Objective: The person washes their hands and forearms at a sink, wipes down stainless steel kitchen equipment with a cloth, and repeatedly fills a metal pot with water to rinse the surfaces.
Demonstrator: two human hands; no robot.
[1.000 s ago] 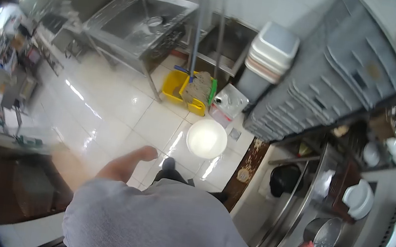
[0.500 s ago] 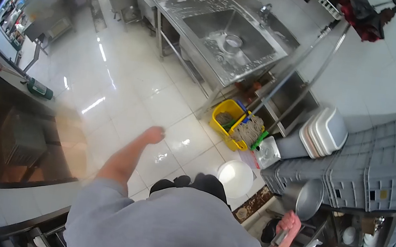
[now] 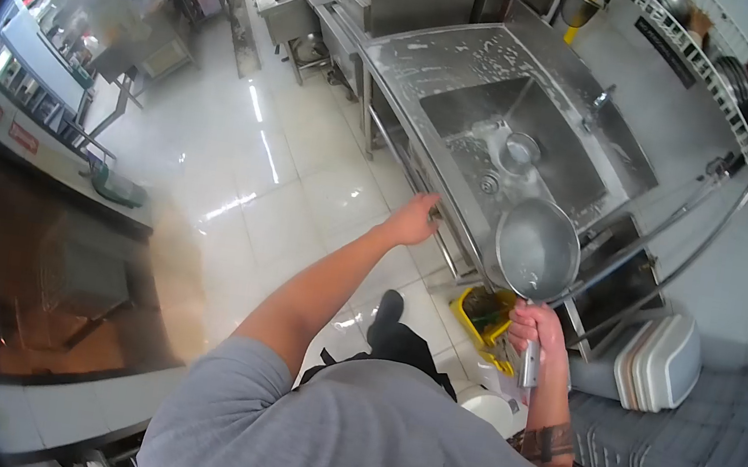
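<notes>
My right hand (image 3: 539, 331) is closed round the handle of a metal saucepan (image 3: 537, 252), which is held over the near right corner of the steel sink unit (image 3: 431, 85). The pan's open top shows a grey, shiny inside. My left hand (image 3: 413, 220) is in the air beside the sink's front edge, with fingers partly curled; whether anything is in it is hard to make out. A small round metal container (image 3: 520, 153) lies in the wet, soapy basin near the drain.
A yellow mop bucket (image 3: 483, 319) stands on the floor below the sink's corner, by a white bucket (image 3: 488, 407). Mop handles lean at the right. Stacked grey crates (image 3: 676, 453) and pale bins (image 3: 662, 364) are at lower right. A dish rack (image 3: 699, 64) hangs above.
The view has turned right and come closer to the sink. My right hand has carried the saucepan from the shelf area to the sink's corner. My left hand has reached forward to the sink's edge.
</notes>
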